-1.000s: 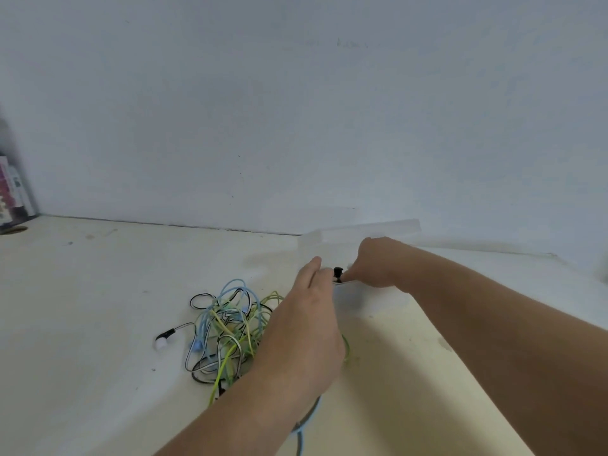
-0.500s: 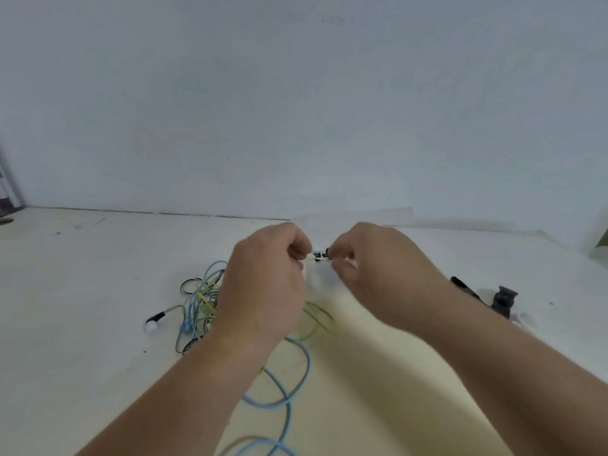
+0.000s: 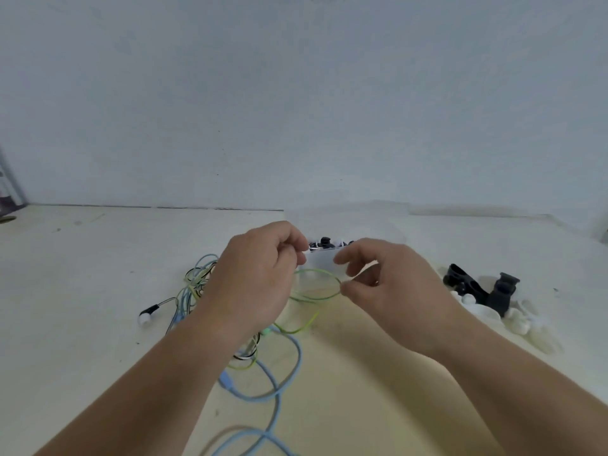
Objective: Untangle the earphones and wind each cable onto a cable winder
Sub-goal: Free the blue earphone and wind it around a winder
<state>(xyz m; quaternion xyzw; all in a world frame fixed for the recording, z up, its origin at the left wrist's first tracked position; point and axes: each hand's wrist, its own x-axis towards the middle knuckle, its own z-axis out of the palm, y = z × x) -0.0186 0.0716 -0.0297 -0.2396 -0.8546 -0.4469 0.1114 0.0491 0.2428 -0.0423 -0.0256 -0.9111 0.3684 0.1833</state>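
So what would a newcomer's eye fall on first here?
The two hands at centre: the left hand and right hand hold a loop of green cable between them over the table. To their left lies the tangle, with a blue cable trailing toward the camera. Black and white winders sit piled at right.

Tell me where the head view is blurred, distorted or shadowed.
Head view: the blue cable at the bottom is smeared; the green cable between the left hand and right hand is sharp; the far edge of the table bows; lighting flat, shadows faint.
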